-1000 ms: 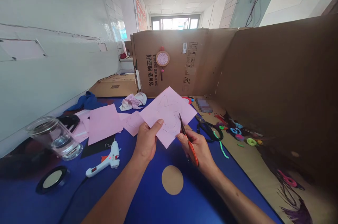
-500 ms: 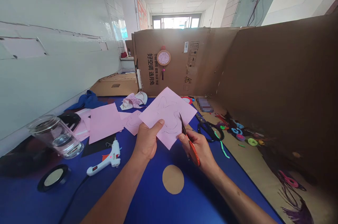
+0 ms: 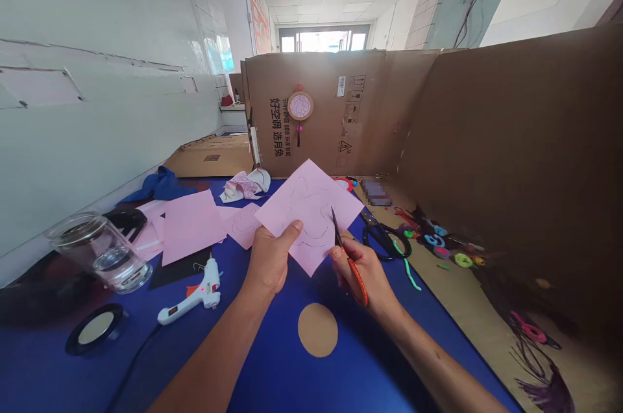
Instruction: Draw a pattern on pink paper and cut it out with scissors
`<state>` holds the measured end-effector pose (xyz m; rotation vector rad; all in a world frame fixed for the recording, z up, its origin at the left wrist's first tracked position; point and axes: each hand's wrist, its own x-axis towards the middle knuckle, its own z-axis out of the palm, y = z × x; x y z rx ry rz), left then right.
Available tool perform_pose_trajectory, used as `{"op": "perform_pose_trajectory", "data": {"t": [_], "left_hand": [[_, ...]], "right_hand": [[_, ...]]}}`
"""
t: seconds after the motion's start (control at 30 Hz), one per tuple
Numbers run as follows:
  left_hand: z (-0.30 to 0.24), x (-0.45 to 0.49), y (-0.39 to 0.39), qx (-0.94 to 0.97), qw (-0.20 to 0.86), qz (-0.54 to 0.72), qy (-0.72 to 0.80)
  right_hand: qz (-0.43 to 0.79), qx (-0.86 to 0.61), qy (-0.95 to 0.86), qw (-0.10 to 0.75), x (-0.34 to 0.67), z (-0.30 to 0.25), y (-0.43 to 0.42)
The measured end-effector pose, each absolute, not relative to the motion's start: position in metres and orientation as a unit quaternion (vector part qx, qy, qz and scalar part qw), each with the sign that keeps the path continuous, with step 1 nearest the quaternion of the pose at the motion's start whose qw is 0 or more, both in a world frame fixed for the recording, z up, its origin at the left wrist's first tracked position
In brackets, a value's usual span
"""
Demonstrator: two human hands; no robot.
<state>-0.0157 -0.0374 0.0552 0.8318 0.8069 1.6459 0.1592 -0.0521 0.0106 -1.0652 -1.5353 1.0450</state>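
A brown disc [image 3: 318,330] lies flat on the blue bench [image 3: 265,367], at the near centre. Beyond it, the right grip [image 3: 366,270] is closed on the orange-handled scissors [image 3: 359,284], whose visible blade overlaps the right part of the pink sheet [image 3: 318,192]. The left grip [image 3: 270,260] clamps this sheet, thumb on top, raised above the bench centre; curved lines mark its face. To the left rests a white glue gun [image 3: 195,301]; to the right, black-handled scissors [image 3: 384,245]. At the far side, a round ornament [image 3: 300,106] hangs against a cardboard panel [image 3: 374,121].
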Motion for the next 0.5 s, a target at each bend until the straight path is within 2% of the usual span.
{"op": "perform_pose_trajectory", "data": {"t": [0.5], "left_hand": [[0.0492, -0.0166, -0.0351, 0.367, 0.516, 0.694, 0.341]], "right_hand": [[0.428, -0.448, -0.624, 0.476, 0.1591, 0.0163, -0.0525]]}}
